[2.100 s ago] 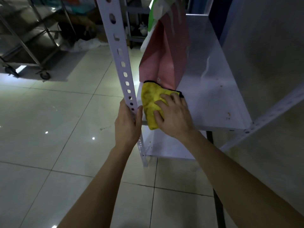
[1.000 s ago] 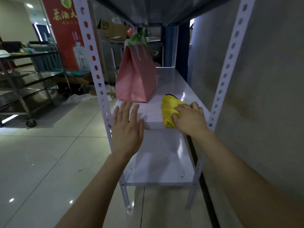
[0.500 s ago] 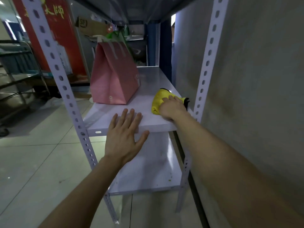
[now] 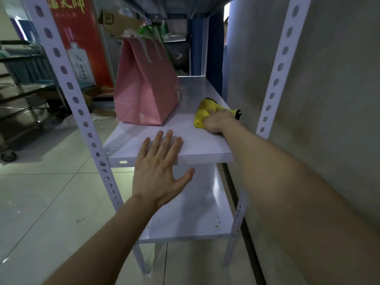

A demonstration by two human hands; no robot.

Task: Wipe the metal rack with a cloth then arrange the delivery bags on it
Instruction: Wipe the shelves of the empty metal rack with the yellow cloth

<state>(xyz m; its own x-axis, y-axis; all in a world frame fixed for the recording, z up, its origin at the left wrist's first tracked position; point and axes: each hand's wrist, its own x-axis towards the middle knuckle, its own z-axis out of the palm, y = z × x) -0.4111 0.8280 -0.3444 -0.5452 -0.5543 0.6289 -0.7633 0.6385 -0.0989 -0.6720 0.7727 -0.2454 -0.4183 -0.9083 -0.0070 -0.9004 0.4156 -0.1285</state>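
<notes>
Since half a second ago your right hand (image 4: 216, 121) has slid the yellow cloth (image 4: 202, 113) slightly deeper along the middle shelf (image 4: 205, 147) of the metal rack (image 4: 67, 83), fingers pressed down on it, while your left hand (image 4: 159, 169) rests flat at the front edge, fingers spread and holding nothing. Wiping looks partly done: the lower shelf (image 4: 185, 227) beneath your fingers shows crumbs, and arranging remains. Just left of the cloth, the pink delivery bag (image 4: 144, 89) blocks that side, a green bag (image 4: 153, 29) behind it.
</notes>
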